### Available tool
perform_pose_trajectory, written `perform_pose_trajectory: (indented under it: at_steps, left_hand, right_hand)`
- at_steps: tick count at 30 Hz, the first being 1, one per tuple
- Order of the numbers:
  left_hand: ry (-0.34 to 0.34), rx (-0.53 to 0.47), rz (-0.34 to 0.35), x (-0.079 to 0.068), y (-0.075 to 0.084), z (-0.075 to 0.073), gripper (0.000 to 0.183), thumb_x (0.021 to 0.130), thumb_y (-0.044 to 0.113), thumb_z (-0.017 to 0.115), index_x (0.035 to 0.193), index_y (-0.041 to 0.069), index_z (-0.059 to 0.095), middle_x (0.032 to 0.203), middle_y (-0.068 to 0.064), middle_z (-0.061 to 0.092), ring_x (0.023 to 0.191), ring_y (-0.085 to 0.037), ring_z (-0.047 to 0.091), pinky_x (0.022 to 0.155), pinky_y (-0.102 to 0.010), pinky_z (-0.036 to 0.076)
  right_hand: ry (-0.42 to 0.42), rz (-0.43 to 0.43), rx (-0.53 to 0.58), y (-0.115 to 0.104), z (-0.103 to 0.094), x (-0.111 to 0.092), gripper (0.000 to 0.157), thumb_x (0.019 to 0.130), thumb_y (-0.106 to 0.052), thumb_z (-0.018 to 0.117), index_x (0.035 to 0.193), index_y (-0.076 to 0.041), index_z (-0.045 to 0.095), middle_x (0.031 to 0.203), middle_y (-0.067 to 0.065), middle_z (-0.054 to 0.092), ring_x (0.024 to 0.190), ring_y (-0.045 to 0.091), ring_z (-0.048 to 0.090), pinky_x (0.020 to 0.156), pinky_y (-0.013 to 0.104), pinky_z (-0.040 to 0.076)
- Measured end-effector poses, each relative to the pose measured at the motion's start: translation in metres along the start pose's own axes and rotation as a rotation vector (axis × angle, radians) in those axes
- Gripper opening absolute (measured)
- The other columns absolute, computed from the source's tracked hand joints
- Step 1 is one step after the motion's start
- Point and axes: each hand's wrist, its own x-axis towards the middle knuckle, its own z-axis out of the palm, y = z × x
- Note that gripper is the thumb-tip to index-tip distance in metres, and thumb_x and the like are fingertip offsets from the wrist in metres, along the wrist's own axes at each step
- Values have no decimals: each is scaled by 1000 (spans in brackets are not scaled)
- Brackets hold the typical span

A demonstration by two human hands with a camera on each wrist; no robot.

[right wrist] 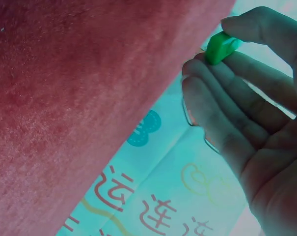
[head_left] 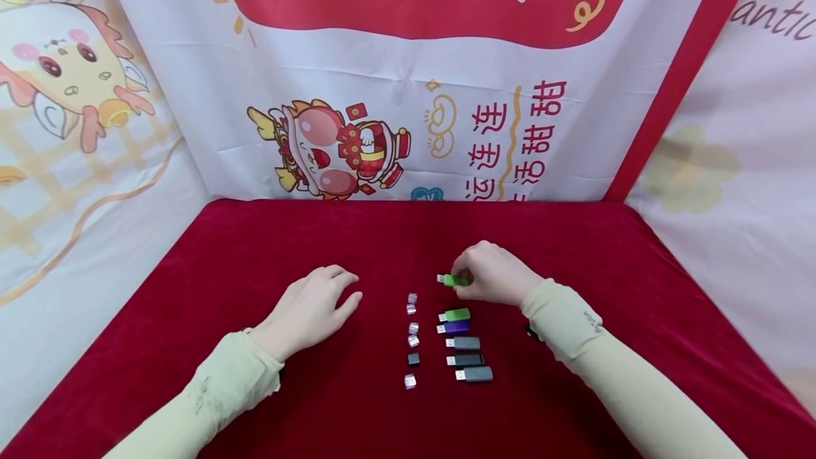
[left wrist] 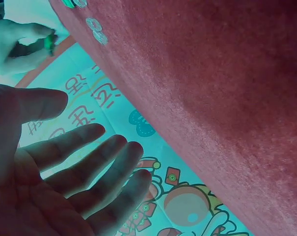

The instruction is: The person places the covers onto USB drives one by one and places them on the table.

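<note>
Red counter (head_left: 344,402): we see its cloth across the lower half of the frame, below a printed backdrop (head_left: 382,69).
Held stick (head_left: 455,280): green, just right of centre, its plug facing left; whether it touches the cloth, we cannot tell.
Right hand (head_left: 494,275): thumb and fingers pinch the held stick toward the end away from its plug.
Left hand (head_left: 312,307): left of centre, holding nothing, fingers loosely spread, thumb apart.
Stick column: right of lower centre we count, going down, a green stick (head_left: 457,314), purple stick (head_left: 454,327), grey stick (head_left: 464,343), dark stick (head_left: 467,360) and second grey stick (head_left: 476,374), all plugs leftward.
Cap column: at lower centre, five clear caps (head_left: 413,341) and one dark cap (head_left: 414,358).
Pinch risk: we judge that a shifting thumb could let the held stick twist or slip.
Stick risk: green and purple lie so close that one careless nudge could skew both; a low right sleeve (head_left: 567,321) could drag others.
Cap risk: being small, they could scatter if brushed, and the clear ones, looking alike, could be confused.
</note>
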Motion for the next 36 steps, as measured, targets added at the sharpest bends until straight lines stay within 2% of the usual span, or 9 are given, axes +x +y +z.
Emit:
perform_pose_trajectory:
  at_steps: [5,8,18,25,36]
  left_hand:
    - [-37,7,19,9,3,2,32,93,28,66,115,5,70,111,-9,65,102,-25,61,86,-42,52]
    - [-62,1,20,15,6,2,32,93,28,66,116,6,70,111,-9,66,102,-24,62,86,-42,52]
    - [-131,27,58,31,14,9,30,89,25,72,115,9,72,107,-6,67,97,-21,63,82,-39,54]
    - [-170,33,81,45,16,12,31,88,24,75,116,11,71,106,-4,67,94,-19,64,79,-37,55]
    - [-259,24,179,66,28,24,31,88,19,75,116,10,71,108,-5,68,97,-18,63,81,-36,54]
  right_hand:
    - [101,-98,77,-1,-8,-11,15,78,-13,83,91,-9,77,82,-3,68,66,9,62,62,20,52]
    - [132,-130,108,-2,-9,-14,17,78,-12,83,93,-7,77,85,-2,68,67,12,63,62,21,52]
    - [178,-91,175,3,3,-20,17,78,-13,84,93,-12,76,86,-7,67,68,10,62,63,25,55]
    - [194,-84,171,8,3,-20,17,78,-13,85,91,-12,75,84,-7,66,67,10,61,63,26,55]
    - [199,-103,171,12,0,-20,16,78,-13,84,91,-9,75,83,-5,66,68,16,63,64,31,56]
